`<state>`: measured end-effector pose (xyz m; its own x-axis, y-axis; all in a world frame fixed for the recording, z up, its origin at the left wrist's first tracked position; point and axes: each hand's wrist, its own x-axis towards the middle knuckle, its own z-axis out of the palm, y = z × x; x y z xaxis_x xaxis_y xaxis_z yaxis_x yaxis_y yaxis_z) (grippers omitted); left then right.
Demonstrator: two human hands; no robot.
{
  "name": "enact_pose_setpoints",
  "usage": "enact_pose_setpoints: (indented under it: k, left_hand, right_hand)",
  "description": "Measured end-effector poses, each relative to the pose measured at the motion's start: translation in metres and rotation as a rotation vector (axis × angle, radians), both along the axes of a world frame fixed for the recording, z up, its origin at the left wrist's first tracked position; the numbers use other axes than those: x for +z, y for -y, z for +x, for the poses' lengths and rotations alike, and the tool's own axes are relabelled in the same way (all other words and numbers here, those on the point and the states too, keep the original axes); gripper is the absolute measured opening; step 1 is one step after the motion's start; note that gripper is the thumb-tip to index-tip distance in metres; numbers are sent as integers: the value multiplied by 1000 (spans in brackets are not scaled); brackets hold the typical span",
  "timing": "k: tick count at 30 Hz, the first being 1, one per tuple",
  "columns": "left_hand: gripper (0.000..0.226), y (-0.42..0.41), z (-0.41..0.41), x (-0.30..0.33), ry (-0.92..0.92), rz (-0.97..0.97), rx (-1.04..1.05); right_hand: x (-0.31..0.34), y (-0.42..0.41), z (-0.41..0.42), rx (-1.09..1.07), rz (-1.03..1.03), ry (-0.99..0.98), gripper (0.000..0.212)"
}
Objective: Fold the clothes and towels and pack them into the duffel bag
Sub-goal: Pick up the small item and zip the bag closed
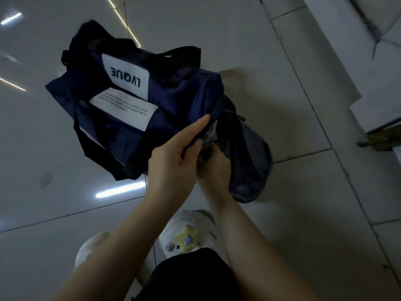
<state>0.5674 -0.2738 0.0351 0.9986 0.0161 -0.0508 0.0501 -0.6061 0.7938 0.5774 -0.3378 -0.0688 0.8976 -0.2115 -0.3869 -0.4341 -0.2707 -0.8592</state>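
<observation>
The bag (134, 101), navy with black straps, hung above the tiled floor (282, 83), sagging and creased; it looked soft and light, best gripped at the opening's edge or the straps. The left hand (173, 164) pinched the near-right end's fabric; the right hand (213, 164) curled into the opening there. Its white label read "LVQUE".

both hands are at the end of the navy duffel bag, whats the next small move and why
Probably pull the opening wider. The left hand pinches the navy fabric edge of the duffel bag, and the right hand is curled at the gap beside it. Only a narrow opening with a grey lining shows, and no clothes or towels are in view.
</observation>
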Motion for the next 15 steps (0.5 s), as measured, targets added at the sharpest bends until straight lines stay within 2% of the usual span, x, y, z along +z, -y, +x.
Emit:
enact_pose_setpoints:
  k: [4, 7, 10, 13, 15]
  left_hand:
    - [47, -10, 1, -2, -30, 9, 3]
    - [44, -21, 9, -3, -15, 67, 26]
    - [44, -31, 14, -7, 25, 199, 19]
    - [45, -31, 4, -13, 87, 353, 9]
    - [47, -27, -5, -18, 220, 489, -19]
  right_hand:
    - [-11, -3, 16, 156, -96, -137, 34]
    - [-15, 0, 5, 119, 1, -97, 41]
    - [-8, 18, -10, 87, 81, -43, 38]
    - [-8, 54, -27, -29, -82, 8, 35]
    - [-14, 83, -37, -170, -260, -30, 43]
